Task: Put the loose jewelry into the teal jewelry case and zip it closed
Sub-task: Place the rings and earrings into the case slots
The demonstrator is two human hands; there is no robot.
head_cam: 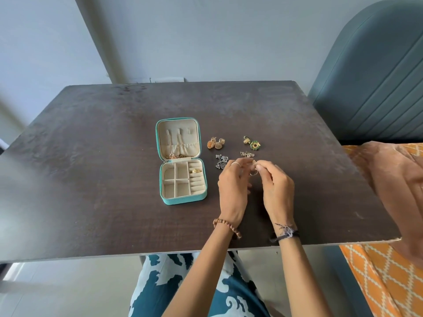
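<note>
The teal jewelry case lies open on the dark table, with a gold ring in its ring slots and a gold chain in the lid. Right of it lie gold dome earrings, green flower earrings, silver bead earrings and a small silver piece. My right hand pinches a small gold earring above the table. My left hand has its fingertips at the same earring; whether it grips it I cannot tell.
A teal padded headboard stands at the right. Orange patterned fabric and brown cloth overlap the table's right edge. My patterned lap is below the front edge.
</note>
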